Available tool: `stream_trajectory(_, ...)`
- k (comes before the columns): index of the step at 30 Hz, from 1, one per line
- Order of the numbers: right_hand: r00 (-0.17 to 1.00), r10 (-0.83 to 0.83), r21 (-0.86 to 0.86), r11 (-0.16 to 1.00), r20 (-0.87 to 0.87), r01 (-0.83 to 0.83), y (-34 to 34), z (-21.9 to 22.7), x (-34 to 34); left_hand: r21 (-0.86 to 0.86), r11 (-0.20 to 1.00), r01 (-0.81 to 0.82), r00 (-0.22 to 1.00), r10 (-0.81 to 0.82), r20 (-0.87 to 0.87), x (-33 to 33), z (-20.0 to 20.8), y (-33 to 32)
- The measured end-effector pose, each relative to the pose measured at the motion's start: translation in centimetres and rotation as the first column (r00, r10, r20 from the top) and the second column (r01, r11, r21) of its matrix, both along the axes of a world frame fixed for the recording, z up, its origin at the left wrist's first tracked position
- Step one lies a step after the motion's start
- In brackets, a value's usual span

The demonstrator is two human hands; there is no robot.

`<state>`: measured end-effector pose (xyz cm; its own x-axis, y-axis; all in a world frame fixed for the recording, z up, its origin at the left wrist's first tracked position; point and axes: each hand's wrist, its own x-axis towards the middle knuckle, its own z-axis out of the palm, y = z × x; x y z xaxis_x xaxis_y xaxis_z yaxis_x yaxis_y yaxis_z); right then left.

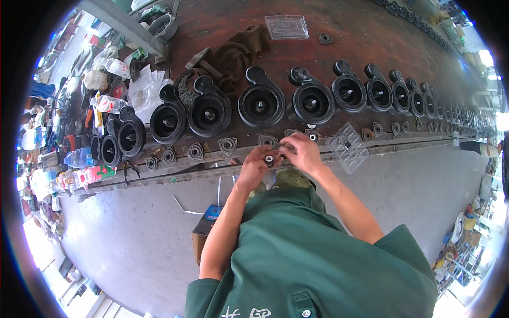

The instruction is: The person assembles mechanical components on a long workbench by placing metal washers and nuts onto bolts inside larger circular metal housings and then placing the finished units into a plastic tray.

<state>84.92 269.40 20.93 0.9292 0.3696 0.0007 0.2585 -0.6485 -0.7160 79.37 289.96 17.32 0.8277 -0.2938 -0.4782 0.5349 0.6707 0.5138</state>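
Note:
My left hand [254, 168] is closed around a small round dark part [269, 159] with a pale ring at its middle, at the table's near edge. Close beside it on the right, my right hand [303, 153] has its fingertips pinched together; whatever is between them is too small to make out. Just beyond the hands lies a round metal flange [267, 140]. Another flange with a pale ring [313, 136] sits past my right hand. To the right of that hand, a clear plastic compartment box [347, 148] overhangs the edge.
Black round housings [261, 105] with upright centre shafts stand in a long row, with several metal flanges [228, 145] before them. Behind are a hammer [204, 62], a brown cloth [238, 53] and a clear lid [286, 27]. A cardboard box [201, 232] stands below.

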Motion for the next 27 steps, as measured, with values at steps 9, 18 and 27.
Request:
stream_trajectory(9,0.955,0.244,0.070,0.969,-0.171,-0.235,2.1,-0.3,-0.9,0.088,0.991,0.101,0.995,-0.103,0.016,-0.8,-1.3,1.1)
stream_trajectory(18,0.773,0.235,0.450,0.890,-0.589,0.072,2.1,-1.2,-0.5,0.068,0.996,0.056,0.998,-0.053,-0.043,-1.0,-0.6,1.5)
stream_trajectory(27,0.749,0.134,0.407,0.892,-0.649,0.194,2.3,-1.8,-1.5,0.185,0.980,0.074,0.992,-0.053,-0.114,-0.9,0.8,1.9)
